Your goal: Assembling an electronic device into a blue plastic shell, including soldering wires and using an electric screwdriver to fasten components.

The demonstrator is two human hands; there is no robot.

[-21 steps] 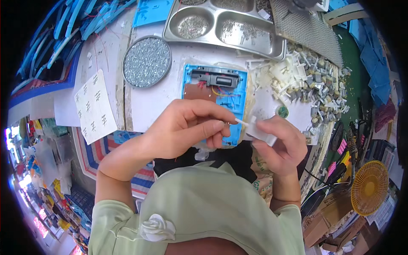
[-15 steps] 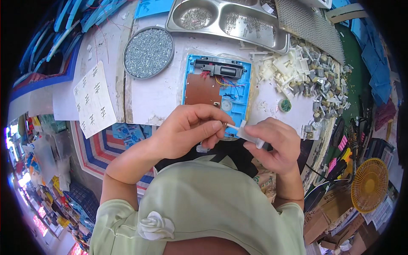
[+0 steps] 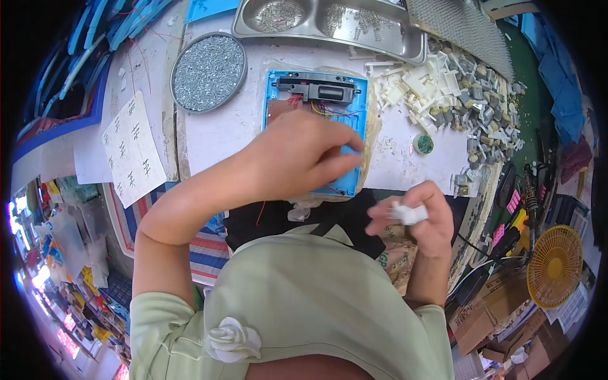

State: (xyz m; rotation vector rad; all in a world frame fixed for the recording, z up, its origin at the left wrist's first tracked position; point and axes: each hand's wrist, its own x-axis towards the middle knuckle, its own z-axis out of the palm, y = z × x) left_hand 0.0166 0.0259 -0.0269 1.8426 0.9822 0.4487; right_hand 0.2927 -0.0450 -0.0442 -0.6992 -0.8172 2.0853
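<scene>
My left hand [image 3: 304, 155] is over a blue plastic case [image 3: 359, 126], hiding much of its lower half. Its index finger and thumb come close together at the tips near the case's right side. Whatever lies between them, if anything, is too small to make out. Inside the case sit a black module [image 3: 316, 90] with a roller shape, thin coloured wires and a partly covered brown board [image 3: 277, 109]. To the right, closer to my body, my right hand [image 3: 434, 221] is closed on a small white plastic part [image 3: 410, 214], blurred by motion.
A round tray of small metal pieces [image 3: 209, 73] stands left of the case. Beyond lies a steel compartment tray [image 3: 316, 31]. White plastic pieces [image 3: 437, 82] and small grey parts [image 3: 487, 114] are heaped at right, near a green round item [image 3: 423, 144]. A marked paper sheet [image 3: 134, 149] lies left.
My hands have moved apart. The left has gone up over the case; the right has drawn to the right and down with the white plastic part, which has turned. The view has shifted slightly.
</scene>
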